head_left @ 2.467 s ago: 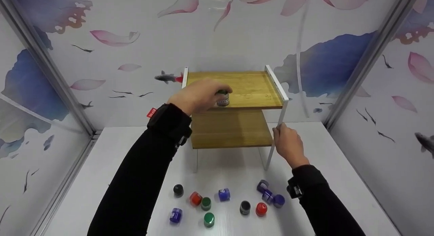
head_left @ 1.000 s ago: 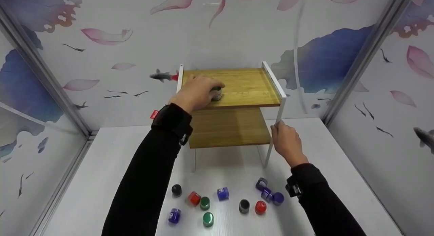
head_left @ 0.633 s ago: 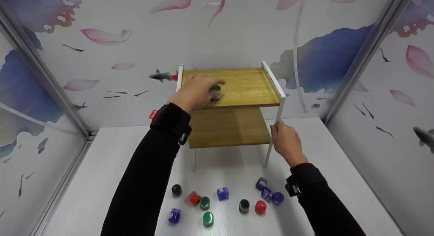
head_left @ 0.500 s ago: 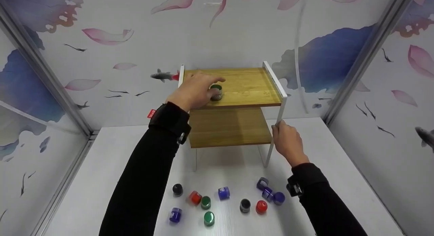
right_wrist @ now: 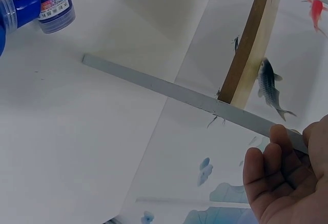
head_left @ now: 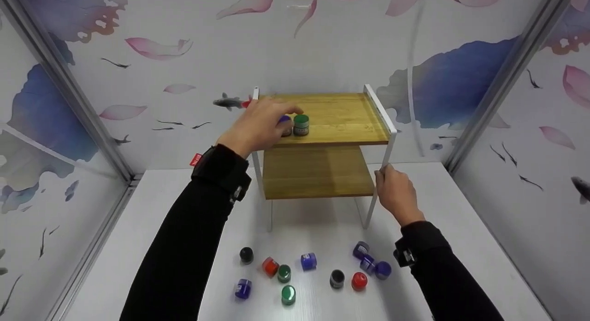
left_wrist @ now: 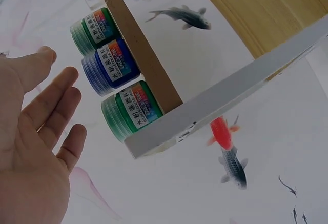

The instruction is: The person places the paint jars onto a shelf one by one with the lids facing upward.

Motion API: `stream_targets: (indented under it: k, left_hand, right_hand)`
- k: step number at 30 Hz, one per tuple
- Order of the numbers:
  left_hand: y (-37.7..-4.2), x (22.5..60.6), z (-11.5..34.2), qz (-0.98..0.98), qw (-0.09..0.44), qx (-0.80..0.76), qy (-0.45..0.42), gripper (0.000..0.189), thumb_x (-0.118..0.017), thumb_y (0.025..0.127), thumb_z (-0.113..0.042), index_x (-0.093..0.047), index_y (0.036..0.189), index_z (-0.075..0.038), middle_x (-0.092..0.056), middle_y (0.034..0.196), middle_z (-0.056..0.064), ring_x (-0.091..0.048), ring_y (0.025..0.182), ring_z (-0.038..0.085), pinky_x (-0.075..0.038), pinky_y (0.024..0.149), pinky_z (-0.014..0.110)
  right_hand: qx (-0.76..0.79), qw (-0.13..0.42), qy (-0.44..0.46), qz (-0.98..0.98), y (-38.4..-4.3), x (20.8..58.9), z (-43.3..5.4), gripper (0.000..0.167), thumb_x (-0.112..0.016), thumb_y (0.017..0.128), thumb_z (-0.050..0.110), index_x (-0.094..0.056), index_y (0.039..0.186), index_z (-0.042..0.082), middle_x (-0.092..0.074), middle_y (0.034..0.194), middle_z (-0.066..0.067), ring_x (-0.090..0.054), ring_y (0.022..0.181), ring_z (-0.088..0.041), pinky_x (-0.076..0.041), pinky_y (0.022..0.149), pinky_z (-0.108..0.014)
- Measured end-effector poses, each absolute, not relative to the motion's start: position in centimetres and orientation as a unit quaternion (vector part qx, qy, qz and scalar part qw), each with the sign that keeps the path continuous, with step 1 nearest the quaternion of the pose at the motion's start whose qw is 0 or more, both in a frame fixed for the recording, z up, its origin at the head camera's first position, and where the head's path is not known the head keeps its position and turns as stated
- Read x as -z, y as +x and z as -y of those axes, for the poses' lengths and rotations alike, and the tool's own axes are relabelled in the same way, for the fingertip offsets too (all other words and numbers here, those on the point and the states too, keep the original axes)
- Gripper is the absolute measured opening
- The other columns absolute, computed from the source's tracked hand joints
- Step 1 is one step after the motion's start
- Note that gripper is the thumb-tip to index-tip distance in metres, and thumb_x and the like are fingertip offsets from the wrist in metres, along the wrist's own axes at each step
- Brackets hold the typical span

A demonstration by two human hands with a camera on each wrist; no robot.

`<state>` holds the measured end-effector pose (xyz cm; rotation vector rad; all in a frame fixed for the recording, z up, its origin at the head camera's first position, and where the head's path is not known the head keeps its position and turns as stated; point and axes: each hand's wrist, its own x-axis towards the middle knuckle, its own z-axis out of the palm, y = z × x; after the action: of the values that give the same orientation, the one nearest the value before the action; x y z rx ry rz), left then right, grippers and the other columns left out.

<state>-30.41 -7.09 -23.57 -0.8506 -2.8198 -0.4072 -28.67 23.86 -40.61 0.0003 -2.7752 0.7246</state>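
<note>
A small two-tier wooden shelf [head_left: 341, 113] with a white metal frame stands at the back. Three gouache paint jars line the front left of its top board: a green jar [head_left: 301, 125], a blue jar [left_wrist: 111, 65] and another green jar [left_wrist: 132, 110] by the side rail. My left hand [head_left: 260, 125] hovers at these jars, partly covering them in the head view. In the left wrist view its fingers are spread and loose, with a gap between them and the jars. My right hand [head_left: 397, 192] grips the shelf's right front leg [head_left: 387, 152].
Several paint jars lie or stand on the white table [head_left: 184, 210] in front of the shelf, among them a red jar [head_left: 359, 281], a black jar [head_left: 337, 278] and a green jar [head_left: 288, 295]. The lower board [head_left: 318, 173] sits below. Printed panels enclose the sides and back.
My left hand has set the green jar on the top board, let go of it and drawn back leftward, revealing the blue jar beside it. My right hand stays on the leg.
</note>
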Motion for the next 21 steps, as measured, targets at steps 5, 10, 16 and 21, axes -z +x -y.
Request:
stream_targets:
  k: [5, 10, 16, 21]
  left_hand:
    - [-29.7, 24.2, 7.9, 0.941, 0.088, 0.143, -0.293, 0.03, -0.055, 0.1, -0.021, -0.062, 0.129, -0.019, -0.063, 0.132, 0.002, -0.05, 0.129, 0.024, -0.034, 0.113, 0.043]
    - [-28.9, 24.8, 8.6, 0.936, 0.089, 0.159, -0.3, 0.029, -0.058, 0.099, -0.019, -0.064, 0.127, -0.019, -0.065, 0.129, 0.001, -0.052, 0.127, 0.023, -0.038, 0.11, 0.041]
    - [-28.0, 25.8, 9.1, 0.926, 0.083, 0.172, -0.327, 0.027, -0.06, 0.097, -0.015, -0.067, 0.123, -0.018, -0.067, 0.125, 0.0, -0.055, 0.123, 0.021, -0.042, 0.107, 0.038]
    - [-27.3, 27.1, 9.1, 0.919, 0.068, 0.179, -0.345, 0.025, -0.059, 0.098, -0.014, -0.068, 0.121, -0.018, -0.068, 0.121, -0.002, -0.058, 0.118, 0.017, -0.044, 0.104, 0.034]
  right_hand:
    - [-0.251, 0.126, -0.003, 0.96, -28.7, 40.6, -23.8, 0.029, -0.042, 0.104, 0.022, -0.057, 0.102, -0.003, -0.064, 0.084, -0.019, -0.064, 0.074, -0.032, -0.052, 0.065, -0.045]
    - [-0.251, 0.127, -0.003, 0.96, -28.7, 40.6, -23.8, 0.029, -0.042, 0.104, 0.022, -0.057, 0.102, -0.003, -0.064, 0.083, -0.019, -0.065, 0.074, -0.032, -0.051, 0.064, -0.045]
    - [-0.248, 0.131, 0.0, 0.96, -28.7, 40.6, -23.9, 0.029, -0.042, 0.104, 0.022, -0.057, 0.101, -0.003, -0.063, 0.082, -0.019, -0.064, 0.072, -0.032, -0.051, 0.062, -0.043]
    - [-0.246, 0.146, 0.012, 0.958, -28.7, 40.7, -23.9, 0.029, -0.043, 0.104, 0.022, -0.056, 0.098, -0.003, -0.063, 0.08, -0.02, -0.065, 0.072, -0.035, -0.05, 0.061, -0.045]
